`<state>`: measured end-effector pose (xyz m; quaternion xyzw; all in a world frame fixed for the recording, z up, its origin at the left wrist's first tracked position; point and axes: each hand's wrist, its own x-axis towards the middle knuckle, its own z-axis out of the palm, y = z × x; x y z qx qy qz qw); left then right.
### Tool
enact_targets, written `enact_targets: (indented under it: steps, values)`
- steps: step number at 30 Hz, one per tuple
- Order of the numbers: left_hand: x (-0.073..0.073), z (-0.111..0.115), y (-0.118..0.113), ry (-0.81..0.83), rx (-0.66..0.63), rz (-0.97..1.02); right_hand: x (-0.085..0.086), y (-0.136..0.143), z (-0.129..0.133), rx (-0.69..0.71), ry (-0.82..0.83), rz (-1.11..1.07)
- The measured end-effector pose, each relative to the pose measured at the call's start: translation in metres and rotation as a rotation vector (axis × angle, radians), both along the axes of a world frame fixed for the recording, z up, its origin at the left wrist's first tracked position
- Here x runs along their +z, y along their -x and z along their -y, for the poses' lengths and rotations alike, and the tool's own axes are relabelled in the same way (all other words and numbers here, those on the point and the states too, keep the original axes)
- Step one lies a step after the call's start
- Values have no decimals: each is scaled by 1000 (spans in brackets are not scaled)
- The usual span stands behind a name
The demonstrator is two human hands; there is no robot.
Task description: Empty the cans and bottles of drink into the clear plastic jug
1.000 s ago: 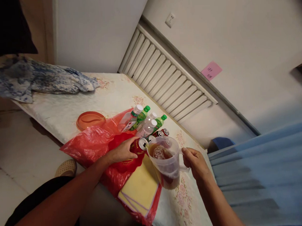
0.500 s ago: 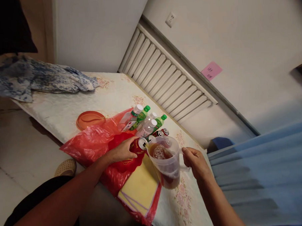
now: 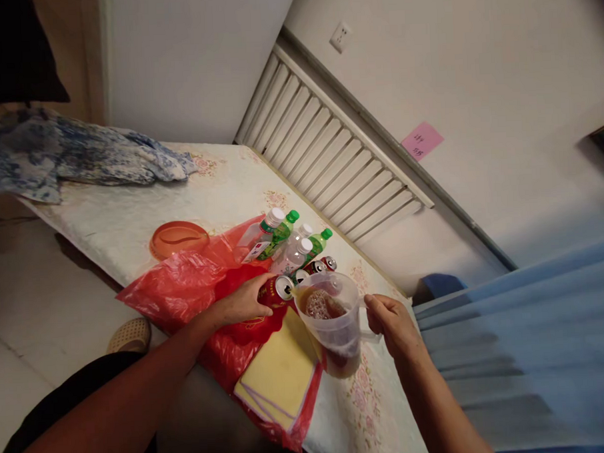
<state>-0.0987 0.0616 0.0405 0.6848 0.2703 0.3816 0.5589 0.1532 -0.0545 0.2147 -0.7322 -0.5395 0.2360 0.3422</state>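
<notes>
My left hand point(image 3: 248, 299) is closed round a red drink can point(image 3: 273, 292), which tilts with its opened top against the rim of a clear plastic pitcher point(image 3: 339, 328). A thin yellowish stream shows between the can's mouth and the pitcher. Brown liquid point(image 3: 325, 305) with foam fills part of the pitcher. By its handle point(image 3: 369, 329), my right hand point(image 3: 391, 319) grips the pitcher above the table. Beneath my left hand lies a red scalloped dish point(image 3: 234, 279), partly covered by the hand and the can.
Capped bottles point(image 3: 296, 253) and opened cans point(image 3: 316, 268) stand just behind the pitcher. Folded yellow cloths point(image 3: 278, 374) lie on a red plastic bag point(image 3: 184, 282). An orange lid point(image 3: 178, 238) and patterned fabric point(image 3: 103, 155) rest on the floral tablecloth point(image 3: 220, 190). A radiator point(image 3: 328, 145) lines the wall.
Both hands keep their holds, and the can stays tilted at the pitcher's rim. The view has shifted very slightly; nothing else has visibly moved.
</notes>
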Motion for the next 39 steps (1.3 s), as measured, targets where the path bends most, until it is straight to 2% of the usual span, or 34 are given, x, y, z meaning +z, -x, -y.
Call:
enact_targets:
  steps: [39]
  values:
    - [3, 2, 1, 2, -17, 8, 0, -4, -1, 27, 13, 8]
